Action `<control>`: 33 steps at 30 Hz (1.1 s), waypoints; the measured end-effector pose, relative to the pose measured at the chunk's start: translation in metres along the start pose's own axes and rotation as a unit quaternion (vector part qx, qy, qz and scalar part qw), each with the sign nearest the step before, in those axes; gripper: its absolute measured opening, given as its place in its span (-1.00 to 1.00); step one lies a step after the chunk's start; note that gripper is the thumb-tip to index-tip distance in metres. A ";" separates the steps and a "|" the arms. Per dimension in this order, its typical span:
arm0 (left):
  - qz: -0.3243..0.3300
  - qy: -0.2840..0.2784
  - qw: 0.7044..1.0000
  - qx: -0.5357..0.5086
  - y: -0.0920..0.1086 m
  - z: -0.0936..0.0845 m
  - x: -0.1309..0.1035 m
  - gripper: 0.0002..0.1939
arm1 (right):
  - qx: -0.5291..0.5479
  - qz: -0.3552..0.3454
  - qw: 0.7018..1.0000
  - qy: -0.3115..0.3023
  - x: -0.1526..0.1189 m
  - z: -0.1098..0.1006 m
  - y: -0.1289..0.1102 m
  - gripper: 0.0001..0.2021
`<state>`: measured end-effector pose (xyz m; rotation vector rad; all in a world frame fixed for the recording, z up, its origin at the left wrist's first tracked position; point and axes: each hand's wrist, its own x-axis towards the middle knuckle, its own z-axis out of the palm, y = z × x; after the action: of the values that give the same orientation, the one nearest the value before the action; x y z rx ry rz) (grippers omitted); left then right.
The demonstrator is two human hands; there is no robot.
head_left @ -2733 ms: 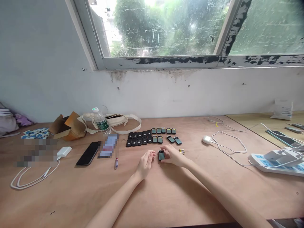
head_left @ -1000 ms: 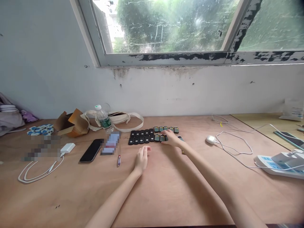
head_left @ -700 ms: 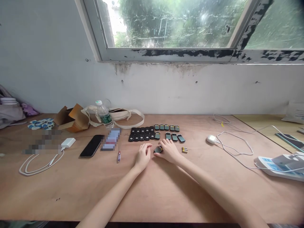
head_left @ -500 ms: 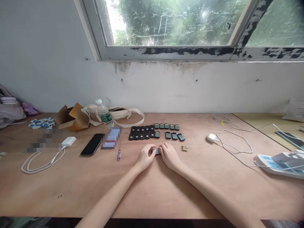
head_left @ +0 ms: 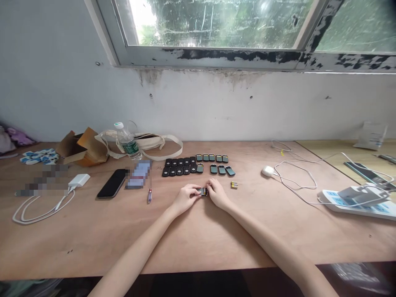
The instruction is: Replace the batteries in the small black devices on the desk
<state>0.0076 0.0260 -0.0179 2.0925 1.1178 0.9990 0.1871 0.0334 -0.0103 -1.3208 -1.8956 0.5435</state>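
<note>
A small dark device (head_left: 203, 192) with a grey face lies between my hands near the middle of the table. My left hand (head_left: 186, 198) pinches its left end with bent fingers. At its right end my right hand (head_left: 216, 192) has its fingers pressed together, touching the device. Behind my hands several black oval pieces (head_left: 179, 170) lie in two rows. To their right are several similar grey-faced devices (head_left: 213, 168), some showing yellow at the top. Small yellow and silver batteries (head_left: 234, 185) rest to the right of my right hand.
A small screwdriver (head_left: 149, 196), a black phone (head_left: 111, 183) and a white charger (head_left: 79, 180) are on the left. Behind them stand a bottle (head_left: 130, 145) and an open cardboard box (head_left: 83, 147). A white power strip (head_left: 359, 204) and cables lie on the right.
The camera view has shifted a little. My right hand has drawn slightly back from the device, and more of its right end, with some yellow, shows between my hands.
</note>
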 end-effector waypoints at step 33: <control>0.014 0.031 0.998 0.050 -0.001 -0.004 0.000 -0.90 | -0.025 0.019 0.995 0.096 -0.056 -0.076 0.080 -0.69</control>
<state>0.0041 0.0273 -0.0160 2.1744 1.1952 1.0467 0.3046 0.0066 -0.0367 -1.3916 -1.7397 0.3743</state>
